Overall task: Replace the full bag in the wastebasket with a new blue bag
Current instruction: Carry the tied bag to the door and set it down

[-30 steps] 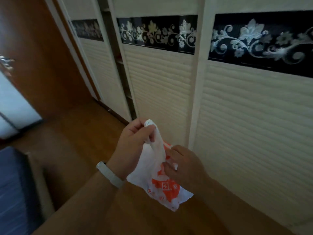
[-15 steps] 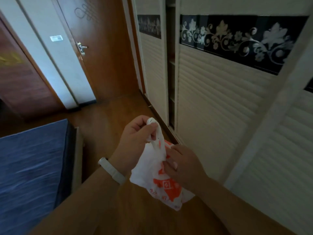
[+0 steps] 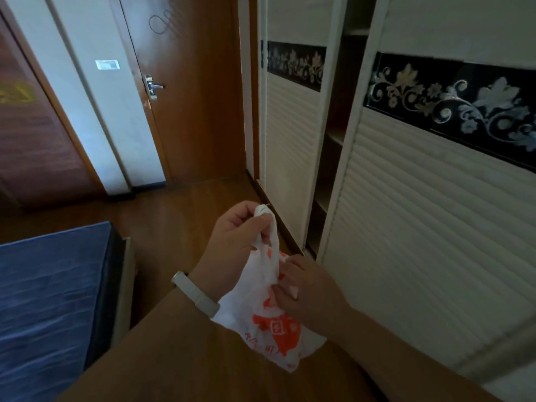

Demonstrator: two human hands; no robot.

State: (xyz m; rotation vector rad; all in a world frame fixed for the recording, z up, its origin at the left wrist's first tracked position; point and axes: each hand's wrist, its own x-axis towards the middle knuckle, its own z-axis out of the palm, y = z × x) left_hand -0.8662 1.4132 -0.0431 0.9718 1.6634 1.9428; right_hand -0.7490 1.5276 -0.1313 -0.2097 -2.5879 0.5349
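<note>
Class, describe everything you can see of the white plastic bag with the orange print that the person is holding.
The white plastic bag is thin, crinkled film with an orange printed design and characters low on its side. It hangs in the air, bulging below, so it looks filled. Its handles are gathered into a twisted neck. The left hand pinches the top of that neck in a closed grip, while the right hand presses fingers into the bag's upper side. The wooden floor lies beneath it.

Bare forearms; white wristband [image 3: 195, 293] on left wrist.
</note>
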